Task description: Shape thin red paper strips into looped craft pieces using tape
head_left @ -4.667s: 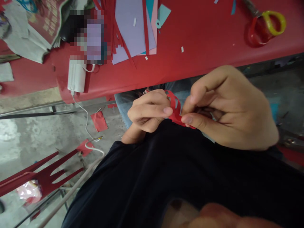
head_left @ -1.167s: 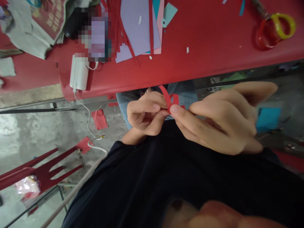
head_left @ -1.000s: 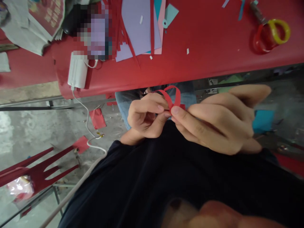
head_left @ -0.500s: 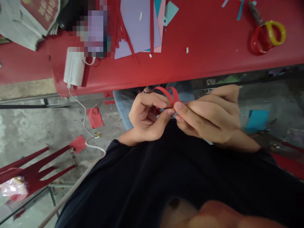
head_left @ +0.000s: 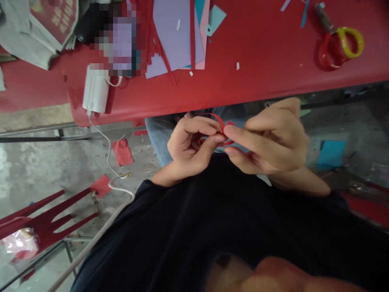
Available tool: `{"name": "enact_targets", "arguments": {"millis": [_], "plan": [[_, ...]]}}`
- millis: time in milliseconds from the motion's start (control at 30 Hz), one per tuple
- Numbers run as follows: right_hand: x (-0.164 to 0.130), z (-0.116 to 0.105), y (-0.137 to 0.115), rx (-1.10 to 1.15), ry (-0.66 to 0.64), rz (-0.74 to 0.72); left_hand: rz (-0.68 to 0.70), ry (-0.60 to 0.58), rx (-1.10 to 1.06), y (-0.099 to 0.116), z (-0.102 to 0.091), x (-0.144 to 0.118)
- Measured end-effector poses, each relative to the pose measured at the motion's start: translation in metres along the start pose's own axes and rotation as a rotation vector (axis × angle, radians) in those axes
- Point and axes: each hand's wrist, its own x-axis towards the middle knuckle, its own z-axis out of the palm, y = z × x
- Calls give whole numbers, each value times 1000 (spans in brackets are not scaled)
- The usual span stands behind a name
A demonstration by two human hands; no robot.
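Note:
A narrow red paper strip [head_left: 218,118], bent into a curve, is between my two hands over my lap, below the table edge. My left hand [head_left: 194,142] is closed, its thumb and index finger pinching the strip where it folds over. A further red bend of paper shows just under the pinch, partly hidden by fingers. The index fingertip of my right hand [head_left: 270,142] touches the strip beside that pinch. Its thumb stands apart and lower, with a gap between thumb and index finger.
On the red table [head_left: 267,61] lie purple paper sheets [head_left: 173,36] with red strips, scissors [head_left: 338,40], a white power bank [head_left: 96,89] and newspapers [head_left: 30,36]. A white cable [head_left: 109,138] runs from the power bank past my left side. A red chair [head_left: 45,219] stands at lower left.
My right thumb has come away from the index finger, and the hand has opened somewhat. The upper red loop has turned and now shows less. My left hand keeps its pinch.

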Motion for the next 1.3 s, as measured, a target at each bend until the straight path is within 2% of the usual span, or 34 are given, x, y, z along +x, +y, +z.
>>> {"name": "enact_targets", "arguments": {"millis": [100, 167, 267, 333, 467, 567, 633, 767, 833, 900, 1000, 1133, 1200, 1300], "plan": [[4, 2, -5, -113, 294, -259, 51, -2, -13, -4, 1, 1], [7, 3, -7, -128, 302, -295, 17, -3, -3, -6, 0, -1], [9, 4, -9, -158, 205, -234, -7, 17, 18, -6, 0, -3], [8, 3, -10, -159, 241, -167, 5, 32, 19, -6, 0, -4], [10, 2, -12, -75, 206, -211, -3, 69, 43, -7, 0, -1], [12, -2, -11, 11, 279, -27, 41, 94, 72, -8, -1, -1], [13, -4, -10, 17, 294, -2, 53, 97, 103, -9, -4, -3], [19, -5, -11, 27, 159, -157, 114, 49, 255, -12, -12, -8], [25, -7, -13, 117, 107, -88, 136, -4, 324, -12, -15, -8], [34, -11, -15, 246, 30, 29, 160, -61, 301, -12, -16, -4], [52, -19, -11, 476, -219, 178, 191, -139, 171, -10, -15, 6], [78, -18, 8, 692, -533, 361, 86, -179, 61, -6, -17, 22], [90, -14, 16, 769, -610, 414, 54, -182, 77, -6, -20, 28], [103, -8, 26, 843, -645, 458, 16, -167, 106, -10, -26, 37]]}}
